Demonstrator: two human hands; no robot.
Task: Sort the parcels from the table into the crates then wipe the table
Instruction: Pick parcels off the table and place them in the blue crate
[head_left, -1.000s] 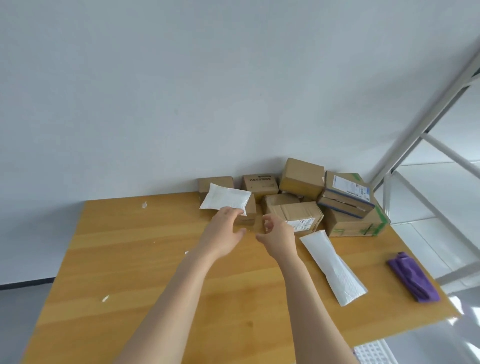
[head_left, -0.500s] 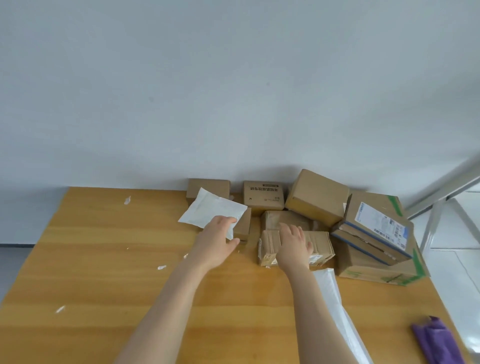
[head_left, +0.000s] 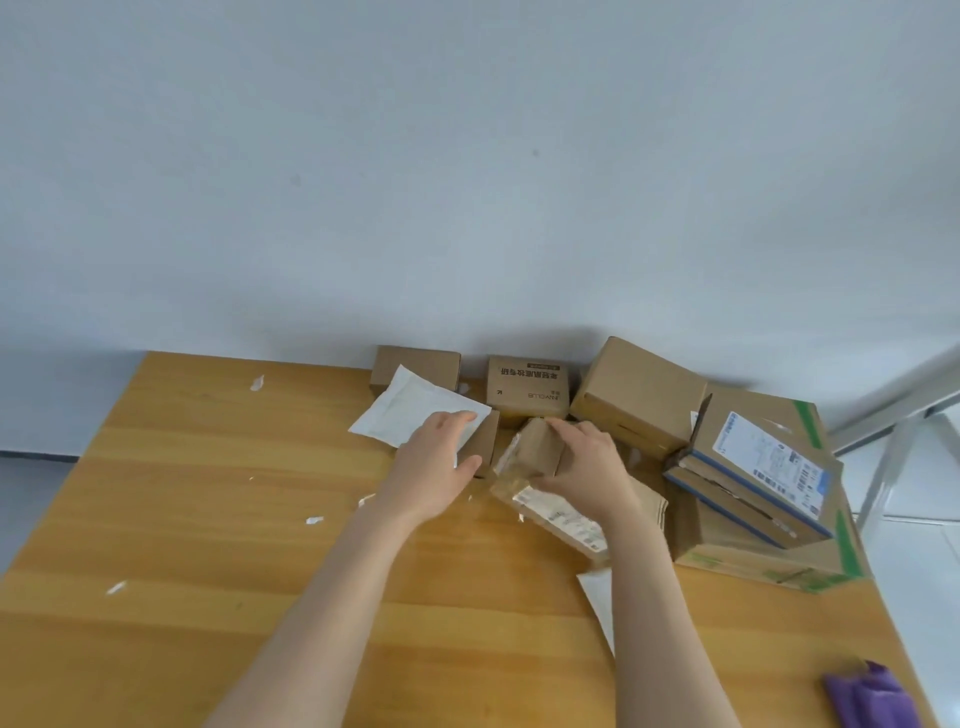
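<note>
Several cardboard parcels sit at the back of the wooden table (head_left: 218, 519) against the wall. My left hand (head_left: 434, 467) grips a small brown box (head_left: 485, 447) with a flat white mailer (head_left: 410, 413) lying on top of it, fingers on the mailer and thumb on the box's front. My right hand (head_left: 587, 465) grips a taped brown box with a white label (head_left: 540, 486), tilted up on one edge. Behind stand a printed box (head_left: 527, 384), a small plain box (head_left: 415, 364) and a larger tilted box (head_left: 636, 395).
At the right, a blue-edged labelled box (head_left: 753, 467) lies on a box with green tape (head_left: 779, 561). A white poly mailer (head_left: 597, 603) pokes out beside my right forearm. A purple cloth (head_left: 872, 696) lies at the front right corner. White paper scraps (head_left: 311, 519) dot the table. No crates are in view.
My right hand has closed round the labelled box and tipped it up on edge. My left hand has slid further onto the mailer and small box. The camera has moved closer and left.
</note>
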